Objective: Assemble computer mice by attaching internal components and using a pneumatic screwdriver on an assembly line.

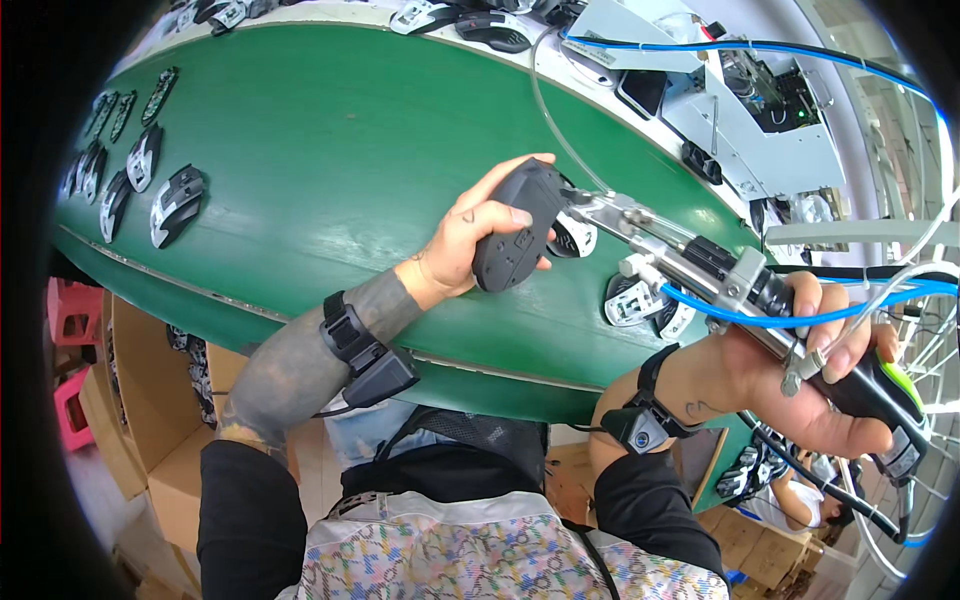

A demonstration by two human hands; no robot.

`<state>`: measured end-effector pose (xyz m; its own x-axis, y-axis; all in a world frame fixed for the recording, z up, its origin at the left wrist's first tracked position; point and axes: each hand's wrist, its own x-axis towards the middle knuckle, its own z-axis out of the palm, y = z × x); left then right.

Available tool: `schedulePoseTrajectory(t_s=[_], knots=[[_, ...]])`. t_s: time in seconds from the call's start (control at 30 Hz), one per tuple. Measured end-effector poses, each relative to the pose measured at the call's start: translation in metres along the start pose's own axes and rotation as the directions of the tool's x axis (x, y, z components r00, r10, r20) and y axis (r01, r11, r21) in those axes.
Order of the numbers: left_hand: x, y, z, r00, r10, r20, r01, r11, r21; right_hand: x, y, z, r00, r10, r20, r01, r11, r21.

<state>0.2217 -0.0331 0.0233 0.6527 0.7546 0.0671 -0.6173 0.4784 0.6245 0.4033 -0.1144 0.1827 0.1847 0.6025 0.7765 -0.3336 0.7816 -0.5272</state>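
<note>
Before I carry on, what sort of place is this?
Probably an assembly workshop for computer mice: mouse parts lie on the green bench, the left hand holds a mouse, and the right hand grips a power tool.

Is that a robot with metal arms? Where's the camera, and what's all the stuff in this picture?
No robot here, just a person using two bare hands! There's one picture, from a camera on the person's head, looking down. It sees very wide, so straight edges look bent.

The left hand holds a dark mouse-shaped piece, like a computer mouse. The right hand grips a long metal tool with a blue hose. The tool's front end is close to that piece; I can't tell whether they touch.

On the green surface lie more black-and-white mouse-shaped pieces, mostly at the left. Each forearm wears a black strap with a small box.
</note>
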Motion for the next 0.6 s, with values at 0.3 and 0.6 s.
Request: schedulePoseTrajectory(t_s=[0.3,0.6], knots=[[0.0013,0.0081,-0.0038,0.997,0.037,0.066,-0.025,0.984,-0.177,0.0015,0.0025,-0.0034,0.998,0.022,0.063,-0.024,1.0,0.021],[-0.0005,0.009,-0.0005,0.993,0.055,0.105,-0.037,0.986,-0.165,0.0023,-0.0025,-0.0038,0.999,0.041,0.035,-0.041,0.999,0.019]])
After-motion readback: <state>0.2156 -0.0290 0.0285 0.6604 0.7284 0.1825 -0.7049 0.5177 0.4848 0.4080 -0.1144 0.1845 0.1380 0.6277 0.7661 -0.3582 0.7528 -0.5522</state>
